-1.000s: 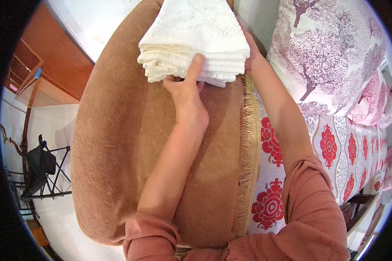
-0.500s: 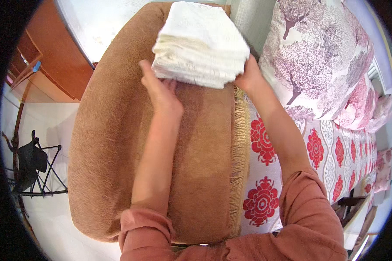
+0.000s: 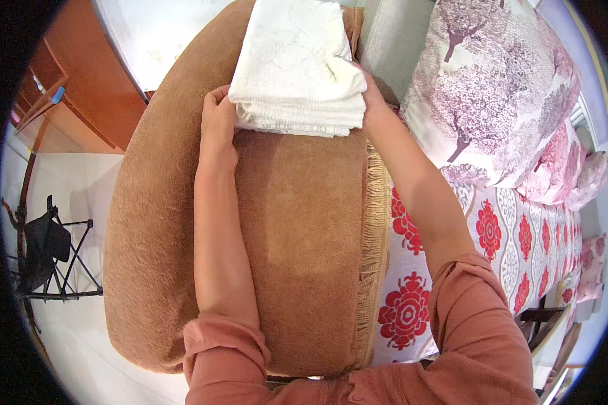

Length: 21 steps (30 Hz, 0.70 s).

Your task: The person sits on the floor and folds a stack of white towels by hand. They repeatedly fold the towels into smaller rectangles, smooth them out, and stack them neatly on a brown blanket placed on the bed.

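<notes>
The folded white cloth [image 3: 296,64] lies on the far end of the brown blanket [image 3: 297,223], all layers stacked and edges roughly squared. The left hand [image 3: 217,128] presses its fingers against the stack's left side; the right hand [image 3: 371,101] cups the right side, so both are clamped on it. The folding looks finished; as I judge it, only setting the stack in place remains. Beside the blanket lie a red-flowered sheet [image 3: 500,236] and a tree-print pillow [image 3: 493,88].

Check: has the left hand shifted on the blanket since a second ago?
Yes. The left hand went from under the white stack's front edge to its left corner, leftward across the brown blanket.
</notes>
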Tool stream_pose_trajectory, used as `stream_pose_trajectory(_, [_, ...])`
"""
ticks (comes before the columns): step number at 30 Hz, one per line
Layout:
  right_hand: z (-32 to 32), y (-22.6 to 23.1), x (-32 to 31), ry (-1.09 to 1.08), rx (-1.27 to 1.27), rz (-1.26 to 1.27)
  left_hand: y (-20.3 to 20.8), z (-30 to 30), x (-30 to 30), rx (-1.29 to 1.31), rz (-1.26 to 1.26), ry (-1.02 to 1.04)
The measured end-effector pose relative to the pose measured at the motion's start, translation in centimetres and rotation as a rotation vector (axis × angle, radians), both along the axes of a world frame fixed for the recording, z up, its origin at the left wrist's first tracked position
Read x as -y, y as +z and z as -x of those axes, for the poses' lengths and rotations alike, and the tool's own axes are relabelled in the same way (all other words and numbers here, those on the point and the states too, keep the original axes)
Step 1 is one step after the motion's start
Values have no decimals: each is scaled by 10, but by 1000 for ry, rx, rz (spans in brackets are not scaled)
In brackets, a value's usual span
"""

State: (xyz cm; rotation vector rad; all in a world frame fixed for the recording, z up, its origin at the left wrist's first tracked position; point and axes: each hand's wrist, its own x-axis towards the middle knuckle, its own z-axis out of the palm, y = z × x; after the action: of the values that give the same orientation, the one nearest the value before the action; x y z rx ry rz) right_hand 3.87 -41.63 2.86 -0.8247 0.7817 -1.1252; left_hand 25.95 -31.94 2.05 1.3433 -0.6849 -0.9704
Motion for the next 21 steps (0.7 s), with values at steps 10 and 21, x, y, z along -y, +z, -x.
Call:
stream_pose_trajectory(10, [-23,40,-2,6,-305,164,33,0,-20,71,87,13])
stream_pose_trajectory(21, [-64,80,50,-66,-1299,1025,28,20,-12,1628,374,193])
